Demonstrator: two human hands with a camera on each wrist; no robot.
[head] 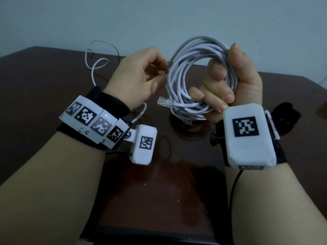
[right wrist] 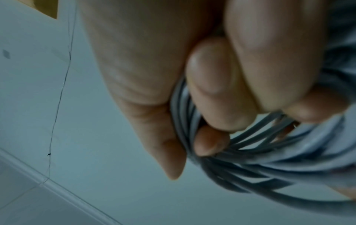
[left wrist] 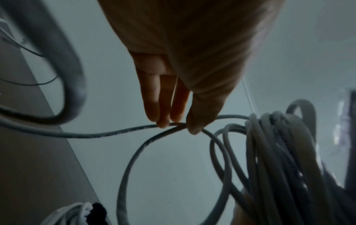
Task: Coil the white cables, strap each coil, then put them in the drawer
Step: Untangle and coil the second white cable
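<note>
My right hand (head: 228, 80) holds a coil of white cable (head: 187, 71) upright above the dark table, fingers wrapped round its right side; the right wrist view shows those fingers (right wrist: 213, 85) clamped on the strands (right wrist: 250, 153). A clear plug (head: 167, 103) sticks out at the coil's bottom left. My left hand (head: 141, 75) sits just left of the coil and pinches a single strand (left wrist: 119, 132) between thumb and fingertips (left wrist: 163, 121). The loose tail (head: 92, 68) of white cable trails behind the left hand on the table. No drawer shows.
The glossy dark brown table (head: 44, 82) runs to a pale wall behind. A black strap-like object (head: 286, 115) lies at the right past my right wrist. A thin dark wire loop (head: 168, 149) lies on the table between my wrists.
</note>
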